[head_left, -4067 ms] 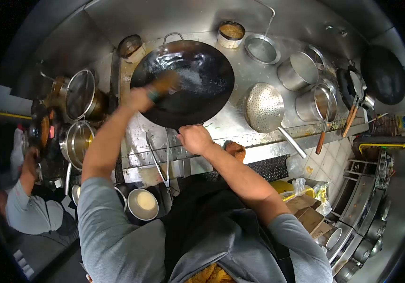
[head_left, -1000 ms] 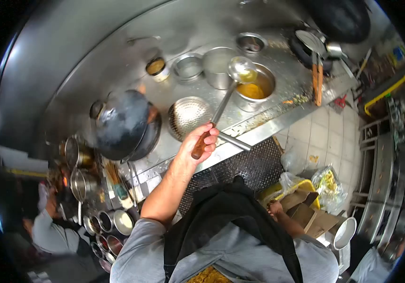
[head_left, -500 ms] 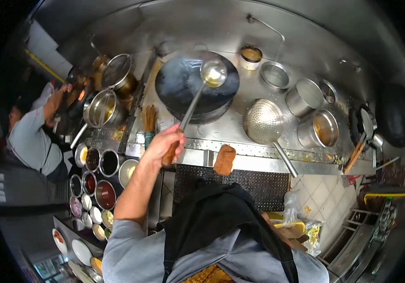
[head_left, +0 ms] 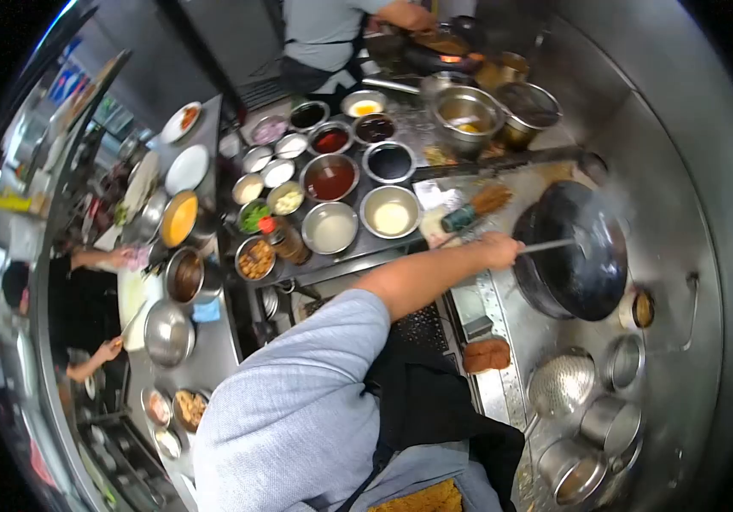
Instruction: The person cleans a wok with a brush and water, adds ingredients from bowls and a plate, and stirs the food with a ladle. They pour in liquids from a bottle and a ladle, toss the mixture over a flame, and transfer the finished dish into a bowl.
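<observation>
My left hand [head_left: 500,251] is closed around the handle of a ladle [head_left: 549,246]. The ladle's head reaches down into the dark wok [head_left: 568,282], where steam blurs it. A bamboo brush [head_left: 479,207] with a green-wrapped handle lies just beyond my left forearm. On the counter edge nearer my body rests a folded brown cloth [head_left: 487,355]. A perforated strainer [head_left: 561,383] sits on the steel stove top beside the wok. My right hand is out of view.
Bowls of sauces and seasonings, including a red sauce [head_left: 329,177], crowd the left counter beside a red-capped bottle [head_left: 285,241]. Steel pots [head_left: 571,471] stand past the strainer. One co-worker [head_left: 322,43] works at another stove; another co-worker [head_left: 76,316] is far left.
My view has swung left, bringing the sauce bowls and side counter into the middle. The ladle's head, earlier raised over the wok with shiny liquid in it, is now lower inside the wok.
</observation>
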A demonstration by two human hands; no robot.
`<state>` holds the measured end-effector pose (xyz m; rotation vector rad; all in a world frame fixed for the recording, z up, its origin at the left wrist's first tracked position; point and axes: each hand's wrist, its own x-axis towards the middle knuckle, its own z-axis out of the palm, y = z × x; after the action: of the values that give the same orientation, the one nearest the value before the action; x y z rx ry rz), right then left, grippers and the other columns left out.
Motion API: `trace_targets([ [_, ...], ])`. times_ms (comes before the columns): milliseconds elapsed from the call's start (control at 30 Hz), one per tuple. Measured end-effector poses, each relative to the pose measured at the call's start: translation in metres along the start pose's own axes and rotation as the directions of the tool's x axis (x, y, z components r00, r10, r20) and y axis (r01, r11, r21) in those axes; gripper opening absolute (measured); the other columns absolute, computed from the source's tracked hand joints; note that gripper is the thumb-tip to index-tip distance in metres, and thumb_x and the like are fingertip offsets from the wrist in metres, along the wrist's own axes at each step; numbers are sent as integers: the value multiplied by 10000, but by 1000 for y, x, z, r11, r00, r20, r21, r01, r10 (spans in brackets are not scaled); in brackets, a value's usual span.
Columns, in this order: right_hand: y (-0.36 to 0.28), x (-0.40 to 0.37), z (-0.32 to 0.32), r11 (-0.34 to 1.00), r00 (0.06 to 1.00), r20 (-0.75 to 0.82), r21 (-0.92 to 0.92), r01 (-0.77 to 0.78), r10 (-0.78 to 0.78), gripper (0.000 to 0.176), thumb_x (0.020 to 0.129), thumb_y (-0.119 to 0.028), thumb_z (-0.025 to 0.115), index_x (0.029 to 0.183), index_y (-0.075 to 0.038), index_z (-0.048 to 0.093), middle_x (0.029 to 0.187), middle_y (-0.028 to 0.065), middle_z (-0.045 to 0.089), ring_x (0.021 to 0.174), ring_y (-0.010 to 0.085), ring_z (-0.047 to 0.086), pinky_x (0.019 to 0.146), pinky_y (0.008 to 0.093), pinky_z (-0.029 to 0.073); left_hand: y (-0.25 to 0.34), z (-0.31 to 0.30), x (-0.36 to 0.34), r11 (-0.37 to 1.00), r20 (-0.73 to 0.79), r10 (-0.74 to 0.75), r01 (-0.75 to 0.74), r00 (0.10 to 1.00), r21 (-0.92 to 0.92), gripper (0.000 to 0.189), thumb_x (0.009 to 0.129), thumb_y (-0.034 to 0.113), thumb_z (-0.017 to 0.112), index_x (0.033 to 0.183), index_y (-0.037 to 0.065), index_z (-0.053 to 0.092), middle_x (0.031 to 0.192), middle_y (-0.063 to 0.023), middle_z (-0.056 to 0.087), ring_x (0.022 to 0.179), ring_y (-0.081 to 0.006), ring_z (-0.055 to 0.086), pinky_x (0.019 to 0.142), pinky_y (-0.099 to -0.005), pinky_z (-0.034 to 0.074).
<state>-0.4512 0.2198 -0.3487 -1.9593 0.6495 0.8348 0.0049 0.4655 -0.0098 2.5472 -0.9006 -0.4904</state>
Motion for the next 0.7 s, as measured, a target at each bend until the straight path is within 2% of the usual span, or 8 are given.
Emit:
trace_targets([
  [167, -100, 40, -30, 997, 997, -2, -4, 75, -75, 426, 933, -260, 539, 1308, -58, 546, 1194, 71, 618, 1077, 263, 588, 964, 363, 455, -25, -38, -59, 989, -206, 59, -85, 977, -121, 487, 898, 331, 621, 1337, 129, 570, 1191, -155, 622, 1163, -344, 568, 980, -452, 466],
  [300, -160, 49, -13, 992, 992, 37, -7, 125, -125, 423, 931, -256, 539, 1304, -55, 547, 1185, 69, 620, 1066, 262, 591, 952, 364, 458, -106, -139, -167, 953, -298, -129, 34, 946, -303, 475, 879, 347, 673, 1297, 130, 614, 1236, -159, 616, 1171, -313, 578, 981, -400, 467],
  [367, -182, 47, 4, 992, 990, 59, -17, 128, -127, 422, 931, -253, 540, 1302, -54, 547, 1181, 69, 621, 1061, 262, 592, 946, 365, 460, -210, -162, -199, 967, -465, -168, 53, 869, -250, 446, 847, 282, 701, 1253, 106, 644, 1125, -151, 680, 1028, -285, 653, 889, -386, 515],
  [500, -206, 36, 40, 994, 993, 84, -60, 93, -88, 419, 929, -249, 540, 1298, -51, 548, 1172, 67, 623, 1051, 262, 594, 935, 366, 463, -425, -222, -268, 877, -527, -475, 424, 705, -223, 436, 830, 295, 730, 1208, 86, 667, 971, -150, 719, 800, -242, 686, 736, -336, 541],
  [567, -207, 24, 56, 994, 995, 82, -93, 56, -48, 418, 928, -247, 541, 1296, -50, 548, 1168, 67, 624, 1046, 262, 595, 929, 367, 465, -537, -238, -286, 844, -417, -536, 473, 734, -252, 379, 836, 358, 669, 1063, 56, 695, 1070, -180, 695, 982, -335, 664, 880, -405, 516],
  [633, -208, 10, 68, 993, 998, 69, -119, 17, -9, 416, 928, -245, 541, 1294, -48, 549, 1164, 66, 625, 1041, 262, 596, 923, 368, 466, -598, -241, -288, 370, -173, -843, 314, 510, -874, 322, 811, 296, 671, 1020, 53, 704, 1122, -191, 682, 1011, -351, 653, 869, -424, 516],
  [667, -208, 3, 73, 991, 998, 55, -130, 2, 5, 415, 927, -244, 541, 1293, -47, 549, 1161, 65, 625, 1038, 262, 597, 920, 368, 467, -640, -243, -284, 358, -155, -839, 315, 522, -879, 322, 811, 296, 671, 1020, 53, 704, 1122, -191, 682, 1011, -351, 653, 869, -424, 516],
  [700, -208, -3, 76, 990, 999, 45, -138, -12, 18, 415, 927, -243, 541, 1292, -47, 549, 1159, 65, 625, 1036, 262, 597, 917, 368, 468, -697, -236, -276, 598, -259, -787, 593, 559, -539, 345, 792, 266, 680, 1065, 55, 693, 1154, -192, 670, 1053, -352, 640, 896, -432, 513],
])
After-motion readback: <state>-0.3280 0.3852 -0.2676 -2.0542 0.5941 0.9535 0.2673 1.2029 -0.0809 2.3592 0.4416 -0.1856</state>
